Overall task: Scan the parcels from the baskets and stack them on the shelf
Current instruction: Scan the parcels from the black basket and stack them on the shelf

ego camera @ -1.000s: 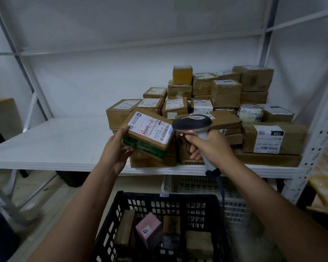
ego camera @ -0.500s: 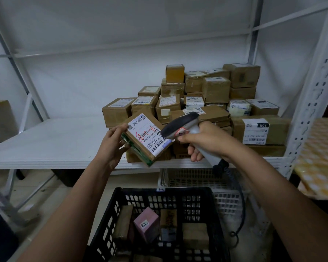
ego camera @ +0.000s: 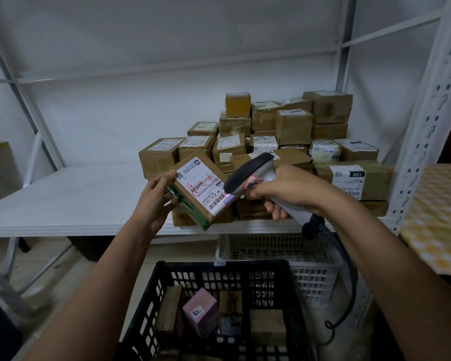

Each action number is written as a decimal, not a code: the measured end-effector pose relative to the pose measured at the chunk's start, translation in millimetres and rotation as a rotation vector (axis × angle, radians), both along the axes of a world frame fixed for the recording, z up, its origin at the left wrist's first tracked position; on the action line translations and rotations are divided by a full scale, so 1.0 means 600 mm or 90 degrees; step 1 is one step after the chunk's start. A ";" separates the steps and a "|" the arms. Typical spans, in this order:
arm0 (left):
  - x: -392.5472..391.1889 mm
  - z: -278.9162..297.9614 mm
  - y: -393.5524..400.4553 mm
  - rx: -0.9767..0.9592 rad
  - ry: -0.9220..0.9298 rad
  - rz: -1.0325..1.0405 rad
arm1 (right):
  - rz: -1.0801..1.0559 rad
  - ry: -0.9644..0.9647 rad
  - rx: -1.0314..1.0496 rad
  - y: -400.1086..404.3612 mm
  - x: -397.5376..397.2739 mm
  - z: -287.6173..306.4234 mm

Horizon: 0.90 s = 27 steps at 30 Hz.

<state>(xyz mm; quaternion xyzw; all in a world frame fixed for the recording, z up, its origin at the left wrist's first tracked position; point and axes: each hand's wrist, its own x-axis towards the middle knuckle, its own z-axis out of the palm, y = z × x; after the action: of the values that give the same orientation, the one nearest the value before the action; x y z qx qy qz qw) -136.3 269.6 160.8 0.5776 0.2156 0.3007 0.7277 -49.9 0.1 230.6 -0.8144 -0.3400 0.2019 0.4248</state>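
My left hand (ego camera: 155, 198) grips a flat brown parcel (ego camera: 199, 190) with a white label, red writing and green tape on its edge, tilted toward me in front of the shelf edge. My right hand (ego camera: 288, 190) holds a grey barcode scanner (ego camera: 250, 174) by its handle. The scanner's head points at the label's lower right corner, where a reddish light shows. Behind them a pile of several brown parcels (ego camera: 292, 126) is stacked on the white shelf (ego camera: 63, 201). Below, a black basket (ego camera: 219, 269) holds several parcels, one of them a pink box (ego camera: 199, 311).
A white basket (ego camera: 279, 251) stands under the shelf behind the black one. The scanner's cable (ego camera: 349, 282) hangs down at the right. A white perforated upright (ego camera: 427, 113) frames the shelf's right side, with a yellow patterned surface (ego camera: 438, 214) beyond. The shelf's left half is bare.
The parcel has tilted more steeply and turned its label toward the scanner. The scanner's head has moved close to the label's barcode, and a reddish light now shows there.
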 end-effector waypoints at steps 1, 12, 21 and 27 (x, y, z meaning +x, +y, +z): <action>0.001 0.000 0.000 -0.001 0.000 0.000 | 0.001 -0.004 -0.001 0.000 0.000 0.001; 0.005 -0.011 0.006 -0.011 0.003 0.012 | -0.001 -0.011 0.020 0.010 0.004 -0.002; -0.064 -0.025 0.069 -0.258 -0.178 0.189 | -0.051 0.018 0.091 0.030 0.013 -0.036; -0.078 -0.067 0.107 -0.284 -0.095 0.342 | -0.041 0.042 0.084 0.058 0.010 -0.071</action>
<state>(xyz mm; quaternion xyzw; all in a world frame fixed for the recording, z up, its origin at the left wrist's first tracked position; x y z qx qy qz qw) -183.0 333.6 120.5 0.3038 0.3663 0.4678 0.7447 -43.6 34.9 188.2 -0.7882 -0.3120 0.1917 0.4947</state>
